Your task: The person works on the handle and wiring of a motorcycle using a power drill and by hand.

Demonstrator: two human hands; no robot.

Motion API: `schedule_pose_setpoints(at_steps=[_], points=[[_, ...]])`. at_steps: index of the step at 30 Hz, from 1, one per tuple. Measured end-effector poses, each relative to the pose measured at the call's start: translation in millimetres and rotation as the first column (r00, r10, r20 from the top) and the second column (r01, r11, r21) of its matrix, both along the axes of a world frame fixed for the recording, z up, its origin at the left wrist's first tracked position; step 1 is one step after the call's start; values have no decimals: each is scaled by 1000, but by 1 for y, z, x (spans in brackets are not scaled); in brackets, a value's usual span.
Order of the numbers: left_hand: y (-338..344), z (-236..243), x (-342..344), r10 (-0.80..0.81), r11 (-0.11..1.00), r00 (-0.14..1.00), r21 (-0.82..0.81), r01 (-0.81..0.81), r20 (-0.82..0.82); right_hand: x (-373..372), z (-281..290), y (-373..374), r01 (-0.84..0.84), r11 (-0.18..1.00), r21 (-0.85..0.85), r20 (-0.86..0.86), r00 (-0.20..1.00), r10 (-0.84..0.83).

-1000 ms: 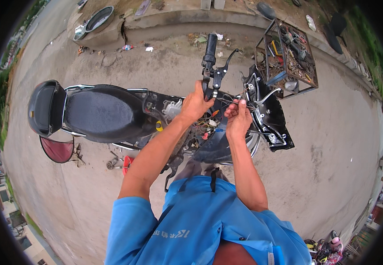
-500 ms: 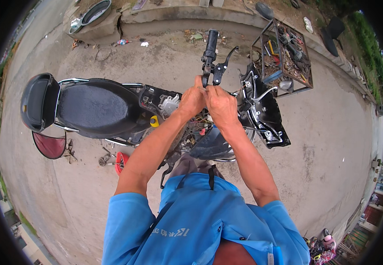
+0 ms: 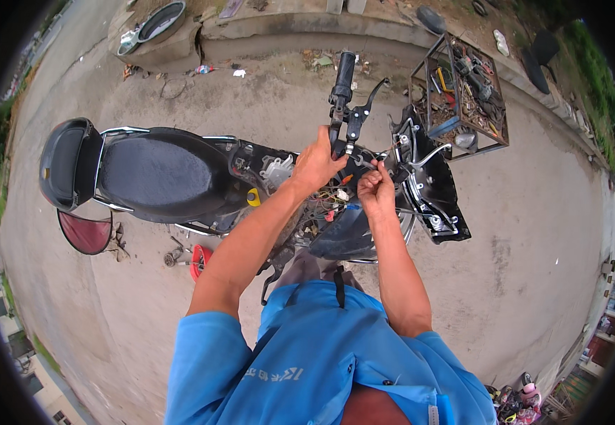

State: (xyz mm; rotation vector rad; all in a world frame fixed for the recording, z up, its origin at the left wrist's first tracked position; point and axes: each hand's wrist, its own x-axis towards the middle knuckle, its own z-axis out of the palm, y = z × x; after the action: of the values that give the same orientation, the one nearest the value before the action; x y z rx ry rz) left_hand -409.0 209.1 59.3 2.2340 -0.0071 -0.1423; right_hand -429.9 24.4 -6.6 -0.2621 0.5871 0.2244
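A partly stripped black scooter stands in front of me, its handlebar [image 3: 335, 131] bare and pointing away, with a black grip [image 3: 345, 71] at the far end. A black brake lever [image 3: 373, 95] sits on its right side. My left hand [image 3: 314, 164] is wrapped round the handlebar's near part, just below the lever mount. To the right of it, my right hand [image 3: 376, 190] is closed in a pinch; a small grey metal piece shows at its fingertips, too small to name. Loose coloured wires [image 3: 329, 205] lie exposed below both hands.
The black seat [image 3: 155, 168] and top box [image 3: 70, 164] are at left. A removed-looking black front panel [image 3: 431, 188] stands right of the handlebar. Behind it is a metal-framed tool stand [image 3: 467, 92]. A red container [image 3: 200, 261] sits on the concrete, and a low ledge [image 3: 307, 28] runs behind.
My right hand has parted from my left hand and moved right and nearer to me. My left hand stays at the handlebar, slightly lower. The view has shifted a little.
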Motion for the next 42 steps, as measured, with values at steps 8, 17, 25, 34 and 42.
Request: schedule_pose_setpoints(at_steps=[8,17,25,34,42], points=[[2,-3,-2,9,1000,1000,16,-9,7,-37,126,-45,-115,441,-890,259,669,697],[4,12,-5,-14,999,998,-31,12,-62,-6,195,-35,-186,-197,-963,-253,356,899],[8,-4,-6,-36,991,998,-131,41,42,9,219,1,347,-667,-659,-613,265,744],[7,-8,-5,-35,995,998,-92,39,47,28,208,23,881,-457,-124,-649,276,709],[10,0,-6,-35,990,999,-135,32,-18,39,203,61,911,-397,-110,-759,181,625]])
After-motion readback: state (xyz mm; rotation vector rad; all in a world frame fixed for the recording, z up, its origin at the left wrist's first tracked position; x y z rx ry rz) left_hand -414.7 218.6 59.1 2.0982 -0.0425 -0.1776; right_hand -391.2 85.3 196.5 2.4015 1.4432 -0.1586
